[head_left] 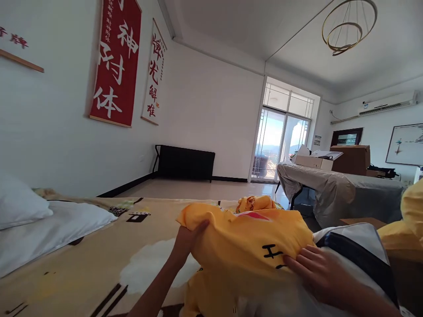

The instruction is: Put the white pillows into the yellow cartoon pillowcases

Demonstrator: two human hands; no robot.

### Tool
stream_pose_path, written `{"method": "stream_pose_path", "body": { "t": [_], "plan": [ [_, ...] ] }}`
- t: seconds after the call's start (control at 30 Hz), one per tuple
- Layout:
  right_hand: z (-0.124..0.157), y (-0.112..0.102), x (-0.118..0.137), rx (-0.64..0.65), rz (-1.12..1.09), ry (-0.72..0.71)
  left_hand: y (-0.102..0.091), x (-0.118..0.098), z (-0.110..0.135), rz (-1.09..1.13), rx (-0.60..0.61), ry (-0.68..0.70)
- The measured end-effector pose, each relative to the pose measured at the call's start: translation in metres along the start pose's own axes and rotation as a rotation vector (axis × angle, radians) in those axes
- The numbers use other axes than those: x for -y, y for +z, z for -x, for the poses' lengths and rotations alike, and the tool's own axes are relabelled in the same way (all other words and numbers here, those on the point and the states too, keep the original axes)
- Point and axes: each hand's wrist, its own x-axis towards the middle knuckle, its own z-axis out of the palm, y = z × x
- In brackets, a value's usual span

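Note:
A yellow pillowcase (238,237) with dark lettering and a pink print is spread between my hands above the bed. My left hand (187,242) is closed on its left corner, thumb on top. My right hand (319,266) grips the right edge beside the lettering, fingers curled over the cloth. The lower part of the case hangs in folds toward me. Something white and soft shows beneath it near my right forearm; I cannot make out what it is.
A beige patterned blanket (99,246) covers the bed. White pillows (79,220) lie at left. Crumpled orange-yellow cloth (256,203) sits beyond the case. To the right are a white-and-black cloth item (357,242), yellow bundles (413,211) and a plastic-covered table (330,180) with boxes.

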Motion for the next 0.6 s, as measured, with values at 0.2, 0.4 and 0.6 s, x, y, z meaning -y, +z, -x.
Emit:
{"method": "stream_pose_path", "body": {
  "t": [0.2,0.4,0.6],
  "plan": [
    [-0.053,-0.056,0.000,0.363,-0.300,0.287,-0.013,0.001,0.014,0.014,-0.233,0.080],
    [-0.151,-0.013,-0.026,0.335,-0.358,0.361,-0.040,-0.004,0.031,0.086,-0.356,0.094],
    [-0.162,0.047,-0.004,0.462,-0.449,0.391,-0.063,-0.029,0.038,0.005,-0.338,-0.111]
  ]
}}
